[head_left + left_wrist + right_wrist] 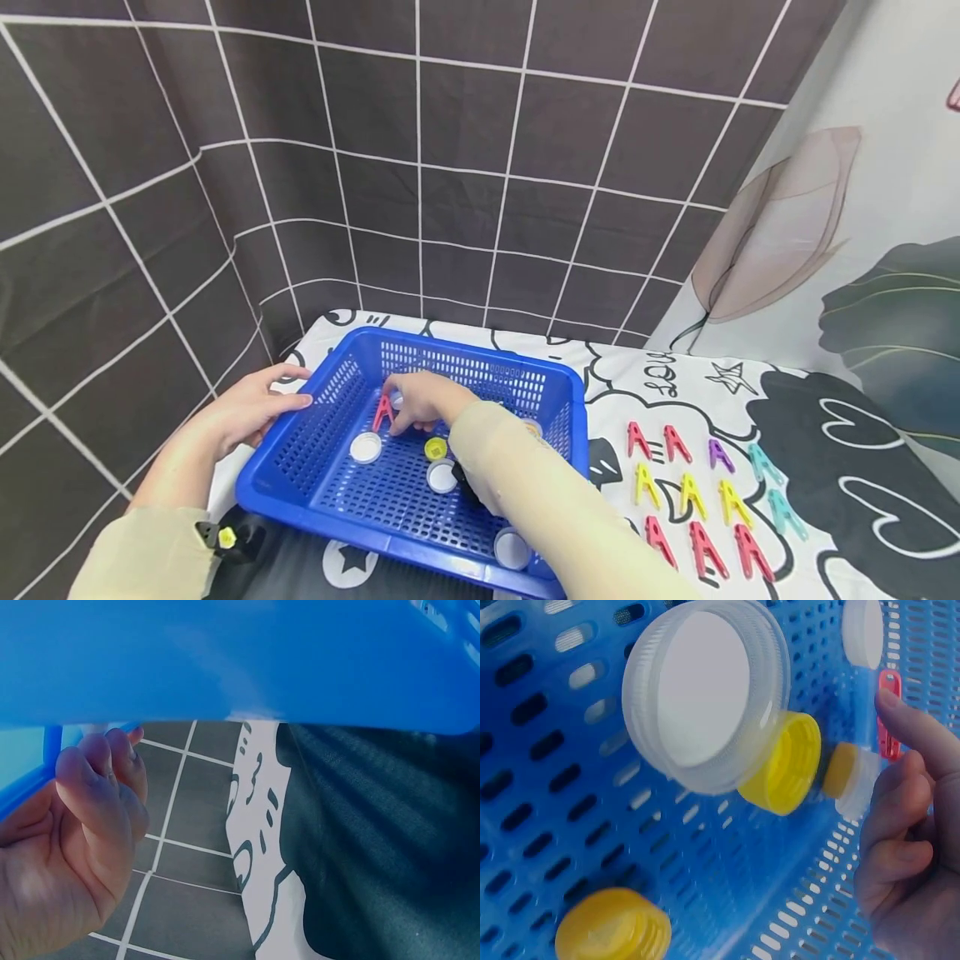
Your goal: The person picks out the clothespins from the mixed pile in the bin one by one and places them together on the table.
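A blue perforated plastic basket stands before me on the table. My left hand grips its left rim, the thumb over the edge and the other fingers outside. Inside the basket, my right hand pinches a red clothespin between thumb and index finger, near the left wall. Around that hand lie a white cap, a yellow cap and a second white cap. In the right wrist view, a clear-rimmed white lid overlaps a yellow cap. The right sleeve hides part of the basket floor.
Right of the basket, clothespins lie in rows on the patterned cloth: several red and yellow, one purple, two teal. Another white cap sits in the basket's near right corner. A dark tiled-pattern backdrop rises behind.
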The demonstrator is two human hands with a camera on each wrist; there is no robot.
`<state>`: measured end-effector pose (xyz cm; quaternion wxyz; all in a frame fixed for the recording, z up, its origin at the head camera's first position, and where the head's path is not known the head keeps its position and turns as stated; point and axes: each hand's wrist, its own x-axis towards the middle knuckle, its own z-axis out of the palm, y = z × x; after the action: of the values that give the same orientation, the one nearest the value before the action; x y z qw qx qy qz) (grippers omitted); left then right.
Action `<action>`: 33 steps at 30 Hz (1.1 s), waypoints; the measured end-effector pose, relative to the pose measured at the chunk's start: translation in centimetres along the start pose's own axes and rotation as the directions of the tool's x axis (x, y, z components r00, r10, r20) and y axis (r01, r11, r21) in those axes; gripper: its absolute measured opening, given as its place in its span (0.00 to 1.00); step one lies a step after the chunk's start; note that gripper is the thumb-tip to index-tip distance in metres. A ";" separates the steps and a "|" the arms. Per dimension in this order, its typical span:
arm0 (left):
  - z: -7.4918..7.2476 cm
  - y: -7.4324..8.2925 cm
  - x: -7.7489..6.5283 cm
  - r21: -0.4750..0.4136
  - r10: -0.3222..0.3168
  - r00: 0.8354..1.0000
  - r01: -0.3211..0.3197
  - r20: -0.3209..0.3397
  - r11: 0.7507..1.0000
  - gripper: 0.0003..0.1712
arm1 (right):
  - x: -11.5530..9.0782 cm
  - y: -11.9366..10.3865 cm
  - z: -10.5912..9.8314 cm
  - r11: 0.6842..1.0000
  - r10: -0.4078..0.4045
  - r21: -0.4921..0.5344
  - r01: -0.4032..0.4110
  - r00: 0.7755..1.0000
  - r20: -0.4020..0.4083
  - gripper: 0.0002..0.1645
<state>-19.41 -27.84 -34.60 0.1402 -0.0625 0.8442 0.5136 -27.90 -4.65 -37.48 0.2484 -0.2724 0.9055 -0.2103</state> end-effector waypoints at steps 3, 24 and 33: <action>0.0 0.2 -0.2 0.010 0.005 1.000 -0.005 0.002 1.000 0.34 | -0.4 0.1 -0.5 0.999 -0.030 -0.032 0.030 1.000 -0.005 0.37; 0.1 0.3 -0.4 0.072 0.019 1.000 -0.019 0.003 0.997 0.36 | -3.1 -0.1 -4.6 0.971 -0.116 -0.211 0.116 0.993 0.011 0.34; 0.0 0.0 -0.3 0.045 0.020 1.000 -0.020 0.011 0.999 0.36 | -4.8 -0.1 -6.8 0.969 -0.126 -0.209 0.130 0.992 0.032 0.33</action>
<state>-19.07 -27.85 -34.53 0.1407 -0.0482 0.8554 0.4961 -28.22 -0.13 -30.44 0.2125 -0.3569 0.9008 -0.1262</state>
